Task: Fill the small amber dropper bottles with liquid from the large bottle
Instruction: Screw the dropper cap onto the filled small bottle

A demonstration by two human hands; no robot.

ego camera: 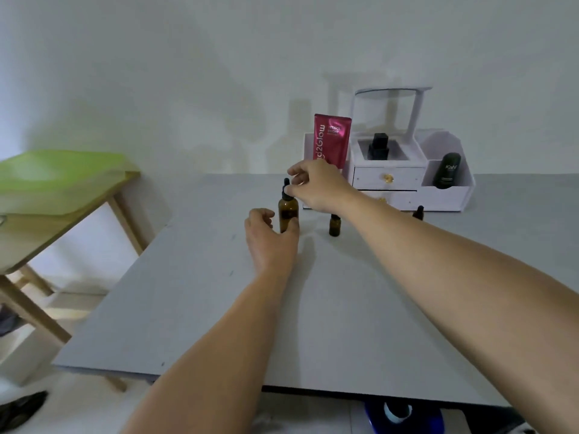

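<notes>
On the grey tabletop (pixel 344 292), the large amber glass dropper bottle (pixel 287 214) stands upright. The left hand (pixel 269 239) loosely cups its base; the right hand (pixel 316 186) pinches its black dropper cap (pixel 285 187).

I counted three amber dropper bottles on the grey table (pixel 219 308): one large bottle (pixel 287 214) and two small ones (pixel 334 225) (pixel 418 213). There was one white organiser (pixel 391 177) holding one pink tube (pixel 332 140), one black square bottle (pixel 378 147) and one black round bottle (pixel 447 170). I saw two hands (pixel 269 236) (pixel 316 186) and one wooden side table (pixel 56 189).
</notes>
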